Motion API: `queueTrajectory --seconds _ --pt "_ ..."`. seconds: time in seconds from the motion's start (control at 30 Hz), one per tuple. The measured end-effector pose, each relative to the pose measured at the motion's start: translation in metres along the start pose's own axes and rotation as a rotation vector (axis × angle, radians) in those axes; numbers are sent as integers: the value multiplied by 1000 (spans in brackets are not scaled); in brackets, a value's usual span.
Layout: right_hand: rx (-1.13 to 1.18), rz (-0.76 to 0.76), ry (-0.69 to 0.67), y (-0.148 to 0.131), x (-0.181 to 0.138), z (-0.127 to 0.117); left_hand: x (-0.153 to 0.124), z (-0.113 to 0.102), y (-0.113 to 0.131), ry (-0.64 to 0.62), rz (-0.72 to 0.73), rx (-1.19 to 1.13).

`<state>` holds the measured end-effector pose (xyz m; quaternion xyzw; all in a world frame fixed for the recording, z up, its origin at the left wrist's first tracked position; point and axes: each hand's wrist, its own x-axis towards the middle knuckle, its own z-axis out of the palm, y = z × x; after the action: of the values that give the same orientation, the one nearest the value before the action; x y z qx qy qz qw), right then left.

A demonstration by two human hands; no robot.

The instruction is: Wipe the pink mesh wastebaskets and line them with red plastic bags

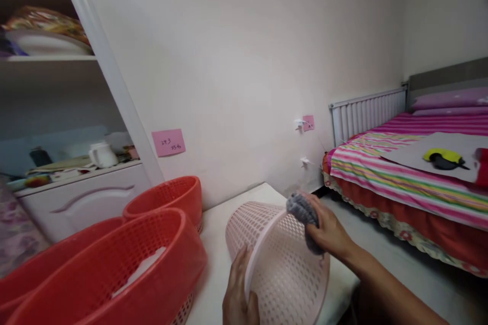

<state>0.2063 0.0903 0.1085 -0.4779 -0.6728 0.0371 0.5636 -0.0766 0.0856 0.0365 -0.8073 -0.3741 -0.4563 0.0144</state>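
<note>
A pale pink perforated plastic basket (290, 274) lies tilted on its side, its mouth facing me. Its near-left rim is gripped by my left hand (239, 287), fingers outside and thumb inside. My right hand (330, 228) is closed around a bunched grey cloth (302, 209) at the upper right of the rim. The cloth hangs over that edge, partly hidden by the fingers. Under the basket is a white tabletop (215, 244).
Several red perforated baskets (190, 259) stand to the left, one holding something white. Behind them is a shelf unit (125, 183) with a white jug (102, 155). At right stands a bed (400, 183) with a striped cover. Pink notes (168, 142) are stuck on the wall.
</note>
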Motion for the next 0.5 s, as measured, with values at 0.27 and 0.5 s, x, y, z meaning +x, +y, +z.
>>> queueTrajectory --seconds 0.27,0.5 --pt "-188 -386 -374 -109 -18 47 -9 21 -24 85 -44 -184" --pt "15 -83 37 -11 1 28 -10 28 -15 184 -20 -242"
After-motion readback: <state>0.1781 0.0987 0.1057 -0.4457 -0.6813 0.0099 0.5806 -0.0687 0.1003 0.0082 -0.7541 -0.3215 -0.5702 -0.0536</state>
